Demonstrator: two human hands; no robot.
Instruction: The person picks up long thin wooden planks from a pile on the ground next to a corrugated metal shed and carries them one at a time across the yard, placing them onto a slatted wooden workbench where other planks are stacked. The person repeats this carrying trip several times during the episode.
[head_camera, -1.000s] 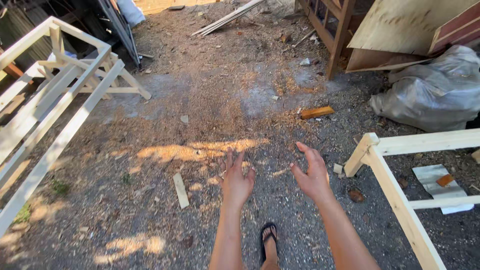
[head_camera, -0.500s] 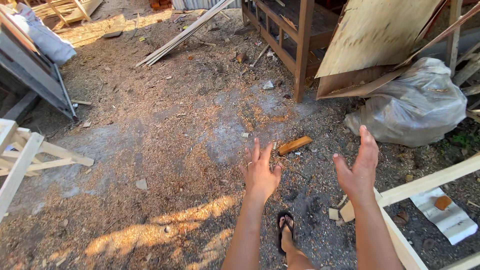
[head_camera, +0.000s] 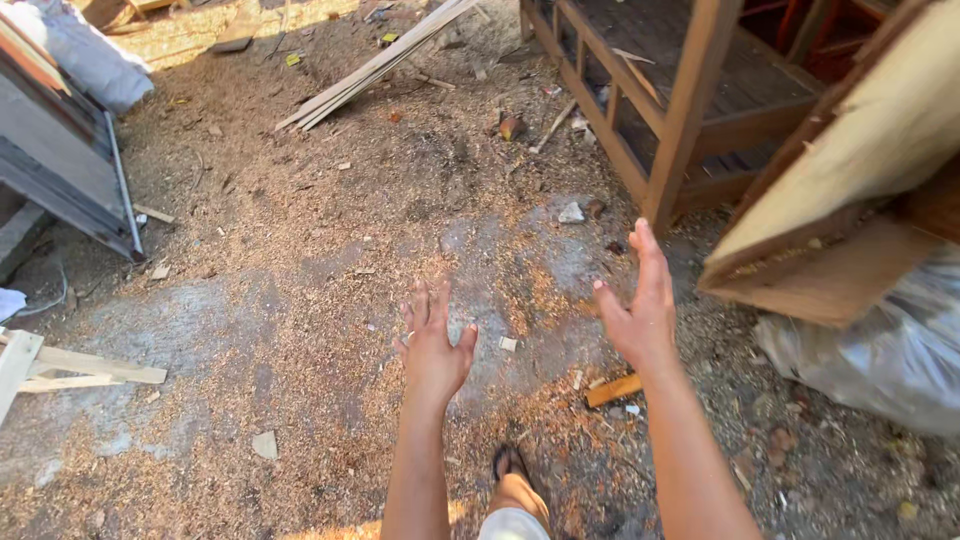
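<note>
Head view, both arms extended forward over sawdust-strewn ground. I see the left hand (head_camera: 435, 345) spread flat, palm down, fingers splayed wide and holding nothing; the right hand (head_camera: 638, 310) is likewise fully open, fingers extended and close together, palm turned toward the left hand, with nothing in its grasp. Neither hand touches any object. At 5 o'clock of the left hand and directly below the right wrist lies a short orange-brown wooden offcut (head_camera: 612, 390) on the ground, the nearest item to the right hand. A small pale wood chip (head_camera: 508, 343) lies between the two hands, just right of the left thumb. At 6 o'clock of the hands, a foot in a dark sandal (head_camera: 510, 465) stands on the sawdust. At 12 to 1 o'clock of the right hand rises a brown wooden slatted frame (head_camera: 690, 100), and at 3 o'clock a pale plywood board (head_camera: 860, 170) leans over a grey plastic sack (head_camera: 880, 350). At 11 o'clock, well apart, long pale timber battens (head_camera: 370, 70) lie diagonally; at 9 o'clock, pale wooden laths (head_camera: 70, 365) lie near the picture's edge.
</note>
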